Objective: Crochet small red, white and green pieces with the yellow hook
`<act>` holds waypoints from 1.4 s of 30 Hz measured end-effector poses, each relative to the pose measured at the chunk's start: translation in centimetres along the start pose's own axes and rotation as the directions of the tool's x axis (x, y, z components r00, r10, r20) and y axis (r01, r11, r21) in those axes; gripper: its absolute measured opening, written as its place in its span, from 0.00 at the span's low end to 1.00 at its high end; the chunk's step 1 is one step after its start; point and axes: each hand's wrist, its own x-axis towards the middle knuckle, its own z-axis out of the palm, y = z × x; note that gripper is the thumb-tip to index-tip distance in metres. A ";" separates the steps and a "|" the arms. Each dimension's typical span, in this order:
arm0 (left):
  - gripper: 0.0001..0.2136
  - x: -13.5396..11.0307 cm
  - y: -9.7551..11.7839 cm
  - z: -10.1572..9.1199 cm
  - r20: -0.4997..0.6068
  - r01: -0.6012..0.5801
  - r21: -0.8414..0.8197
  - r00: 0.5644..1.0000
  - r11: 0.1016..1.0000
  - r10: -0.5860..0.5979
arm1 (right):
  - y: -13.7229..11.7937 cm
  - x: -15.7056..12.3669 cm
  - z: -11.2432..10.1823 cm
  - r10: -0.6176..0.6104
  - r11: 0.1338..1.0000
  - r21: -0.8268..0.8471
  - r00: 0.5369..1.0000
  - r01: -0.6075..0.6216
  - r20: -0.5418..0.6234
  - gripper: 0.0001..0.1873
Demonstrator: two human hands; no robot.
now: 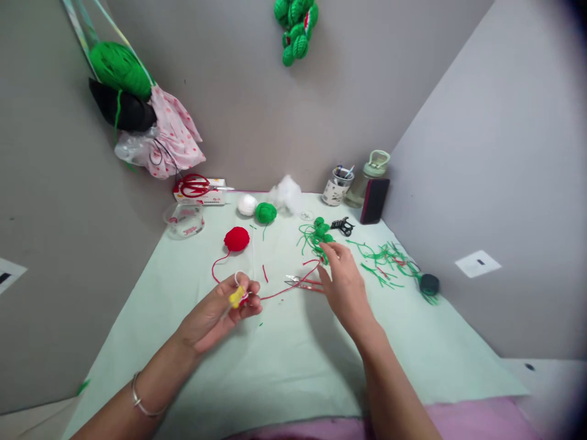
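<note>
A small yellow piece [237, 297] with bits of red and white sits in the left hand [217, 315], clamped between the thumb and fingers; its finer shape is too small to make out. A thin, smooth white loop [239, 278] stands up just above those fingers. From beneath them a red strand [284, 292] runs across to the right hand [346, 287]. There the thumb and forefinger look parted; I cannot tell whether any finger grips the strand.

The step in hand seems to be managing this strand against the little piece; the next move would call for a firm left hold and light tension, clear of the pointed, red-handled scissors [313, 289] between the hands.

Beyond the left fingers lies a round, tightly wound red ball [236, 239]; farther off, smooth green [266, 212] and white [247, 205] balls adjoin wispy stuffing [287, 195]. Just past the right fingers is a knobbly green crocheted piece [321, 230]; to their right, tangled green scraps [387, 253] spread over the cloth-covered tabletop [284, 366].
</note>
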 end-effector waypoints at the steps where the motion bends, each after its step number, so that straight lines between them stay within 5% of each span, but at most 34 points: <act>1: 0.10 0.2 0.2 0.6 -0.042 -0.005 0.023 0.999 1.000 0.006 | -0.4 -0.2 -0.1 -0.053 0.998 0.037 0.998 0.052 0.034 0.22; 4: 0.10 1.1 0.8 2.5 -0.090 -0.053 0.163 0.994 0.985 0.069 | -2.8 -0.9 -0.5 -0.264 0.909 0.385 0.937 0.161 0.231 0.33; 6: 0.09 1.7 0.9 3.5 -0.071 -0.117 0.304 0.987 0.946 0.145 | -4.4 -1.2 -0.4 -0.333 0.822 0.540 0.921 0.180 0.201 0.26; 8: 0.08 2.2 0.8 4.4 -0.049 -0.176 0.399 0.976 0.900 0.213 | -5.4 -1.4 -0.1 -0.276 0.794 0.587 0.954 0.160 0.113 0.14; 12: 0.14 2.8 0.4 5.6 -0.087 -0.174 0.356 0.972 0.918 0.218 | -5.5 -1.4 1.0 -0.077 0.731 0.681 0.997 0.053 0.005 0.10; 16: 0.20 3.2 0.4 6.2 -0.104 -0.152 0.294 0.976 0.944 0.189 | -5.5 -1.2 1.6 0.015 0.613 0.790 1.000 -0.022 0.016 0.09; 22: 0.19 3.6 0.9 5.8 -0.142 -0.150 0.392 0.965 0.908 0.220 | -6.0 -0.7 2.0 0.033 0.640 0.766 0.998 -0.059 0.050 0.04; 27: 0.18 3.9 0.4 5.5 -0.150 -0.112 0.217 0.978 0.970 0.147 | -4.9 -0.9 3.3 0.226 0.507 0.831 0.966 -0.228 0.128 0.06; 35: 0.11 4.1 -0.8 5.6 -0.171 0.046 -0.157 0.983 0.987 -0.073 | -5.4 -1.1 3.1 0.168 0.660 0.735 0.984 -0.155 0.057 0.06; 42: 0.19 3.5 -0.6 6.1 -0.131 -0.053 0.034 0.990 0.998 0.057 | -4.9 -1.4 3.1 0.103 0.664 0.740 0.994 -0.104 0.047 0.08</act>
